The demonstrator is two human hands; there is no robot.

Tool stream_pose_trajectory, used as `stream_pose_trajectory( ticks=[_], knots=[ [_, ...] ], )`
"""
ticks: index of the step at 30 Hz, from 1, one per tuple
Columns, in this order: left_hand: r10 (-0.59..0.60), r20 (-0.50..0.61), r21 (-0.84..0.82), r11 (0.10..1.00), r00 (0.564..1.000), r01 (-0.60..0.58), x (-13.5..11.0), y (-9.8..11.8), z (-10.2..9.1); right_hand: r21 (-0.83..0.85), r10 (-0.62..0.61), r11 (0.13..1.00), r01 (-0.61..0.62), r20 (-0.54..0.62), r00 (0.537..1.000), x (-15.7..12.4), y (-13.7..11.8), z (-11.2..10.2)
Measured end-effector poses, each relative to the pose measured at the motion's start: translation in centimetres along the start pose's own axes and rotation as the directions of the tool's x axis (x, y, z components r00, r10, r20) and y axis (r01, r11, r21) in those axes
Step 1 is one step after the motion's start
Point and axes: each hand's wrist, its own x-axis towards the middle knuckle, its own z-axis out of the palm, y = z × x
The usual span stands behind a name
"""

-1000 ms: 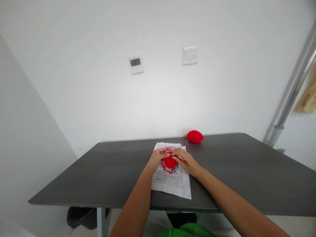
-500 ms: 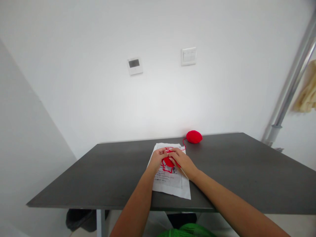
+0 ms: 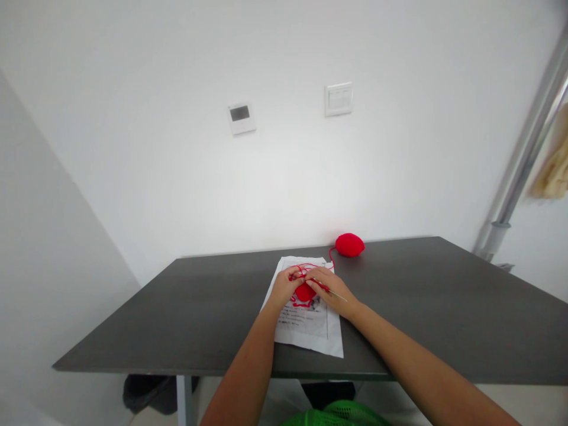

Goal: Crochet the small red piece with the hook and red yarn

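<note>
Over the printed paper sheet (image 3: 306, 337), my left hand (image 3: 282, 289) is closed with its fingertips pinching a small red crochet piece (image 3: 304, 292). Against its upper edge, my right hand (image 3: 332, 290) closes around a crochet hook (image 3: 339, 295); a red part and a thin pale shaft stick out across the hand toward the wrist. The hook's tip is hidden between the fingers. Loose red yarn loops around the fingers and lies on the paper. From there a strand runs back to a red yarn ball (image 3: 349, 245) near the wall.
The dark grey table (image 3: 213, 319) stands against a white wall that carries a thermostat (image 3: 241, 118) and a switch plate (image 3: 338, 99). A metal pole (image 3: 523, 160) rises at the right. Below the table are a black bin (image 3: 146, 391) and something green (image 3: 341, 413) near my lap.
My right hand has turned, so the hook's shaft now lies flatter and points more to the right. The left hand keeps its hold on the crochet piece.
</note>
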Motion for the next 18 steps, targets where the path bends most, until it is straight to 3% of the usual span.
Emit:
stream_pose_trajectory(
  ticks=[9, 18],
  knots=[
    [0.018, -0.081, 0.02, 1.0, 0.997, -0.016, 0.2, -0.3, -0.1, 0.031, 0.007, 0.999, -0.006, -0.044, 0.999, -0.1, 0.9, 0.2],
    [0.065, -0.126, 0.114, 0.992, 0.99, -0.051, 0.0, 0.8, -0.4, 0.044, 0.034, 0.999, -0.031, -0.082, 0.996, 0.0, 0.9, 0.0]
  ],
)
